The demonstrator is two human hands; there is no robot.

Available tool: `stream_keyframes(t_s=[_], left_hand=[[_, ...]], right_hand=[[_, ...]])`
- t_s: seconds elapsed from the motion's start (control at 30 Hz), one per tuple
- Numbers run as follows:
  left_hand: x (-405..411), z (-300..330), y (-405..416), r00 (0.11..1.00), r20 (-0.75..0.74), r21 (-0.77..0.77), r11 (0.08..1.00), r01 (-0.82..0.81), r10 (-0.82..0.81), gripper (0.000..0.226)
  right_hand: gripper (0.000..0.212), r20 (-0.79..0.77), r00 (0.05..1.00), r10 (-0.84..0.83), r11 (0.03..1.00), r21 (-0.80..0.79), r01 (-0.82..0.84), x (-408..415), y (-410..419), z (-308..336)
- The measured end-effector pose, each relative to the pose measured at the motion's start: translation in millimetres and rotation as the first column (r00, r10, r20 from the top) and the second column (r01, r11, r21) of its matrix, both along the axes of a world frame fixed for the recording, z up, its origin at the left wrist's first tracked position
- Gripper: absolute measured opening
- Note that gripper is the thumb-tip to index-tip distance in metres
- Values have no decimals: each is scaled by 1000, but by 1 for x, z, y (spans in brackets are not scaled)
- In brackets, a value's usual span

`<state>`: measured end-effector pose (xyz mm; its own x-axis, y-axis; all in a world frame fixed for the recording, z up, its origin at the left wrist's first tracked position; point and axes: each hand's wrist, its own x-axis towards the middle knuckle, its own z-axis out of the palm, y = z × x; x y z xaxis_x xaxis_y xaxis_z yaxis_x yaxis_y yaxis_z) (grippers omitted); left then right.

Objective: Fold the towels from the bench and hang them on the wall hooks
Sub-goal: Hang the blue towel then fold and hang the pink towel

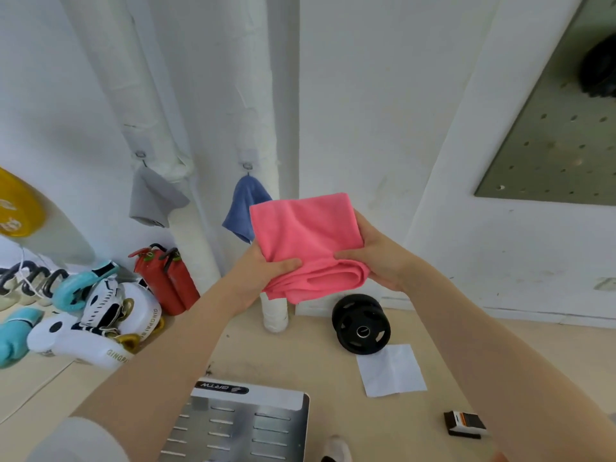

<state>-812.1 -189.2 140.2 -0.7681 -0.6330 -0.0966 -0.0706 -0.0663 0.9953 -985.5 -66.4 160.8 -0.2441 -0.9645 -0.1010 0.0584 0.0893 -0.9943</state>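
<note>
On the white wall [366,95], a grey towel [153,201] and a blue towel [243,211] hung from hooks left of the folded pink towel [306,241], its long axis crosswise. The left hand [263,271], nearer them, and right hand [376,258] each clamped an end.

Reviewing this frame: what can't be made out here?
Head view only:
- Blue towel: its right part hidden behind the pink towel.
- A free hook: none visible; the two in view carry the blue and grey towel.
- The bench: not identifiable.
- Black object, top right: cut by the edge, blurred.
</note>
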Motion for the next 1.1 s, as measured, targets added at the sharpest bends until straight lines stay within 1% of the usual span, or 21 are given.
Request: stream_keyframes(t_s=[0.07,0.17,0.2,0.27,0.33,0.4,0.47,0.5,0.53,0.57,0.6,0.63,0.67,0.73,0.77,0.8,0.83,0.9,0.97,1.0,1.1], left_hand=[[-6,3,-16,999,40,-87,996,-13,17,75],[-18,9,-40,994,93,-277,960,-29,57,77],[-22,10,-49,991,118,-316,948,-27,67,79],[-31,13,-73,988,151,-281,959,30,13,82],[-37,19,-105,973,211,-173,976,132,-95,83],[-42,28,-137,942,294,-101,974,200,-163,90],[-48,38,-169,952,254,-42,982,186,-170,95],[-53,48,-181,964,217,-17,987,160,-152,90],[-59,58,-192,976,193,-21,994,105,-99,79],[-67,71,-201,983,182,-64,998,30,-18,64],[-77,83,-210,975,190,-168,982,-80,112,53],[-86,94,-219,950,187,-313,932,-185,251,48],[-96,104,-227,922,181,-491,844,-216,341,44],[-116,120,-237,908,134,-762,627,-161,396,30],[-123,127,-241,905,94,-825,542,-163,416,19],[-130,133,-246,907,52,-840,510,-187,418,17],[-136,139,-248,914,7,-832,509,-220,407,26],[-143,146,-251,943,-55,-742,619,-258,327,38],[-144,148,-249,979,-65,-606,772,-191,191,43],[-143,147,-248,988,-75,-543,826,-152,133,46],[-134,138,-252,987,-151,-417,902,-112,53,52]], right_hand=[[59,22,1000,-21,1000,18,21,-10,-18,1],[23,48,992,-118,993,32,116,-29,-57,11],[22,82,983,-163,986,32,161,-36,-73,15],[29,139,960,-241,970,10,242,-50,-108,23],[19,107,954,-282,958,-24,286,-62,-142,29],[9,1,969,-248,968,-47,247,-75,-173,35],[12,-52,988,-144,988,-66,141,-88,-198,45],[14,-54,995,-88,993,-83,83,-95,-209,53],[16,-62,997,-40,994,-108,33,-102,-220,62],[18,-73,997,-3,991,-136,-7,-108,-231,72],[20,-89,996,31,985,-165,-45,-113,-242,82],[21,-106,992,68,978,-189,-87,-117,-253,91],[20,-130,986,106,969,-208,-131,-121,-264,99],[13,-229,961,157,952,-223,-209,-125,-283,112],[10,-287,943,168,947,-220,-236,-127,-291,117],[9,-338,925,174,942,-216,-256,-128,-297,121],[9,-372,910,180,939,-211,-272,-130,-302,126],[11,-401,893,204,928,-210,-306,-132,-310,134],[13,-409,884,225,918,-216,-333,-132,-316,139],[13,-408,884,230,914,-221,-340,-131,-319,140],[9,-389,894,223,908,-250,-336,-122,-324,137]])
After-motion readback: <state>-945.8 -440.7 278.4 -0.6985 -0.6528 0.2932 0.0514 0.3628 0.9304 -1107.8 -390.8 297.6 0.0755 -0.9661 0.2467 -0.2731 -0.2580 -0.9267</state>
